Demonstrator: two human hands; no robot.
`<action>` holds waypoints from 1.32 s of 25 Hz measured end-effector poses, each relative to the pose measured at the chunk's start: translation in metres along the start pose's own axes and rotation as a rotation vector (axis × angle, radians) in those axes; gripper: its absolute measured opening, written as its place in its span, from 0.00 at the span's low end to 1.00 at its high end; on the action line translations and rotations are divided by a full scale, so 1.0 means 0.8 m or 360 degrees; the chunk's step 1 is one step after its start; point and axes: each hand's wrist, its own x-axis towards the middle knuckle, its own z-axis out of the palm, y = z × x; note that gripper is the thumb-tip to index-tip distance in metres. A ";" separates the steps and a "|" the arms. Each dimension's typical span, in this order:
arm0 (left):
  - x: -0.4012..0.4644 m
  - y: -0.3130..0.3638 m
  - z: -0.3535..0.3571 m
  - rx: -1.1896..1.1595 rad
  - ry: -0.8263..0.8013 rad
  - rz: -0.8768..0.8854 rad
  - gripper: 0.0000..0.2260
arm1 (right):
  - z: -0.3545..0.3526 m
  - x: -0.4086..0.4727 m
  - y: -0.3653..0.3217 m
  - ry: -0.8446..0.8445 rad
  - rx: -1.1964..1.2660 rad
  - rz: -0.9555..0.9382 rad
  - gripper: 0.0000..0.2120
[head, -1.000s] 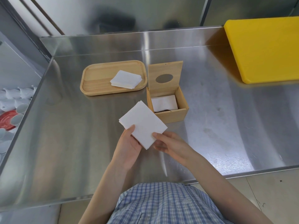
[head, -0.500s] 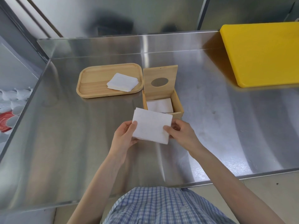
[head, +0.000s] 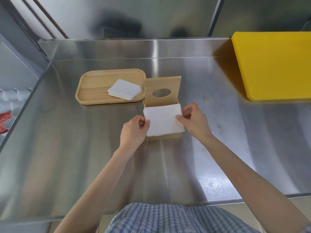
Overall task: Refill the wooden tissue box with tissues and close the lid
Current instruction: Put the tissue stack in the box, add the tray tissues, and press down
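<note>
A small wooden tissue box (head: 164,138) stands mid-table with its lid (head: 162,85) raised upright; the lid has an oval hole. A stack of white folded tissues (head: 163,121) lies flat over the box's opening and hides its inside. My left hand (head: 134,131) pinches the stack's left edge and my right hand (head: 193,121) pinches its right edge. To the left, a wooden tray (head: 94,91) holds another stack of white tissues (head: 124,89).
A yellow cutting board (head: 272,64) lies at the back right of the steel table (head: 67,148). A raised steel backsplash runs along the far edge. White cups and a red item (head: 4,120) sit below the table's left edge.
Both hands carried the tissue stack forward from in front of the box to directly over its opening. The tissues inside the box are now covered.
</note>
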 end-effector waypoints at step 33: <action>0.052 0.034 0.024 0.1407 -0.0246 0.0773 0.12 | 0.021 0.032 -0.038 -0.0420 -0.1443 -0.0600 0.13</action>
